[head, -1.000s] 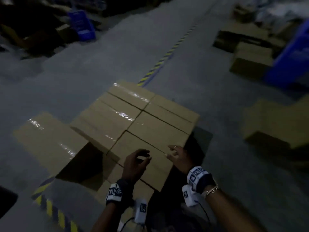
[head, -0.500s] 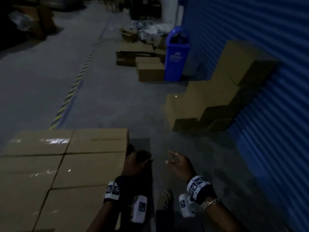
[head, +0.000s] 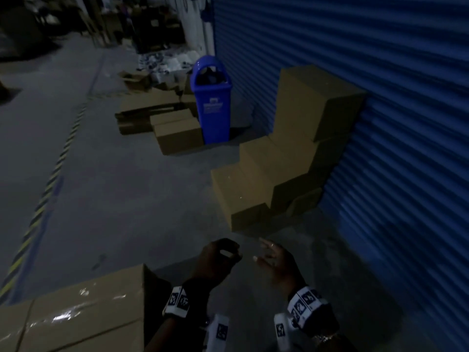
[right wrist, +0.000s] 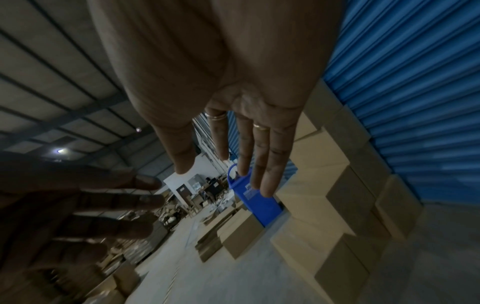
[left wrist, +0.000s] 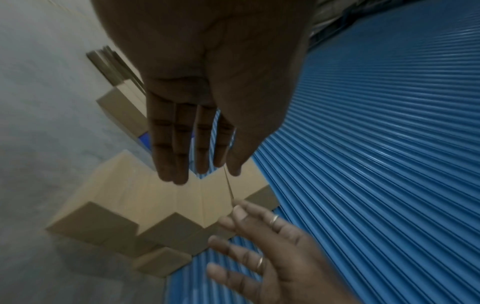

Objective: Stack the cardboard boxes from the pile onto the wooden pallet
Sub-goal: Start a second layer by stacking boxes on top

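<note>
Boxes on hand, two groups. Stacked boxes (head: 76, 316): taped tops flush, lower left of the head view; the pallet beneath is hidden, so its presence is inferred, not seen. Pile (head: 286, 158): stepped heap of plain boxes against the blue shutter (head: 380, 123), on the floor ahead and to the right, several tiers high, lowest step nearest the hands.

Left hand (head: 215, 260): empty, raised in front, fingers straight in its wrist view, looser in the dim head view. Right hand (head: 276, 260): empty, fingers spread and relaxed, rings visible. Neither touches a box.

Other items: blue bin (head: 212, 97) beyond the pile; loose boxes (head: 177, 133) and flattened cardboard beside it.

Progress, by judgement: part done. One layer at least is stacked; the pile holds a good number more. Current step appears to be fetching the next box.
</note>
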Tool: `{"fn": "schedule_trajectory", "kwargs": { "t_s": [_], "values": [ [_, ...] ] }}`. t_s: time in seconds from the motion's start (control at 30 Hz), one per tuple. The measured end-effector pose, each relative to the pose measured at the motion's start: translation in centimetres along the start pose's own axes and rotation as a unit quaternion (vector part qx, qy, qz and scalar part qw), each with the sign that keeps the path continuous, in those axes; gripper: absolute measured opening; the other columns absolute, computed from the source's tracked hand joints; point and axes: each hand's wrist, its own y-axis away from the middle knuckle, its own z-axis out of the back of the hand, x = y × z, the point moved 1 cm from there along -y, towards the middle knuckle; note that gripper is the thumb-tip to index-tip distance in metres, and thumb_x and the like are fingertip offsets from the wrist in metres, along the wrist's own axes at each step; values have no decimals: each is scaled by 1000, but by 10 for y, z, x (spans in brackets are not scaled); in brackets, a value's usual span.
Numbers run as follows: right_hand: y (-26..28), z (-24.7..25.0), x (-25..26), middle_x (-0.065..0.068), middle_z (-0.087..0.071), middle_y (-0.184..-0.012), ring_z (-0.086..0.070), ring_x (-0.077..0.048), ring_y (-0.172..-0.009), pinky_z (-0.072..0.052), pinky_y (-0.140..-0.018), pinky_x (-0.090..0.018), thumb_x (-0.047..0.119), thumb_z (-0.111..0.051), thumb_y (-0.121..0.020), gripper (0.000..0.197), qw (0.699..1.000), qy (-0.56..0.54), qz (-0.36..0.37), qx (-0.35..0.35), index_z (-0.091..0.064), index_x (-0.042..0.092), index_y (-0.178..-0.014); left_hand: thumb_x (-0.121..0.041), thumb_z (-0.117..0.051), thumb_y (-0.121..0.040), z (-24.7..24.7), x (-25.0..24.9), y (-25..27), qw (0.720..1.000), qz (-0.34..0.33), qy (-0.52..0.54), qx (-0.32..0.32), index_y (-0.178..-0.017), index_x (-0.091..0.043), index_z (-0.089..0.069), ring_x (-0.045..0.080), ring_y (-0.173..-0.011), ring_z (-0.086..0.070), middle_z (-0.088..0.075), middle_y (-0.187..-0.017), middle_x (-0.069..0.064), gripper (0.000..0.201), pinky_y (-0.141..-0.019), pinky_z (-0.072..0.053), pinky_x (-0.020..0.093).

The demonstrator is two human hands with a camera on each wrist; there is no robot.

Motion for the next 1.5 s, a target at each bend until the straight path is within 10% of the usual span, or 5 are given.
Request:
{"fn": "schedule_trajectory", "kwargs": {
  "t_s": [0.37,0.83,1.07,1.27,1.5],
  "values": [
    [-155,131,41,7,-41,-150,-46,-15,-136,-43,-107,-36,52,-82,-76,87,990,21,46,-128,-26,54,-143,-68,-75,-74,-18,-81,-181,990,-116,65,-53,-153,-42,-25,5,-125,-45,-33,-148,-18,97,-97,-50,30],
    [-398,322,162,1,-30,-158,-38,-17,-139,-40,-104,-35,87,-67,-59,117,951,138,92,-261,-22,40,-157,-46,-80,-81,-62,-250,-511,972,-206,108,38,-149,-29,-34,12,-109,-59,-48,-140,-5,83,-86,-54,34],
    [-502,417,147,14,-33,-143,-36,-6,-130,-35,-88,-9,38,-81,-83,91,957,101,49,-268,-26,34,-155,-51,-81,-77,-103,-300,-622,971,-225,63,51,-147,-30,-36,13,-110,-58,-46,-141,-5,86,-85,-54,35],
    [-622,519,111,-13,-45,-145,-45,-29,-132,-36,-95,-20,28,-81,-85,82,954,102,-3,-281,-36,1,-148,-63,-78,-73,-176,-332,-730,978,-208,-17,22,-151,-30,-31,23,-127,-52,-29,-155,-4,97,-89,-46,28],
    [-736,591,47,5,-30,-156,-35,-17,-138,-23,-106,-28,66,-88,-56,124,982,19,-64,-177,-24,30,-155,-71,-76,-71,-243,-351,-801,980,-194,-34,25,-158,-33,-19,12,-143,-34,20,-162,-22,111,-97,-49,27]
  ]
}}
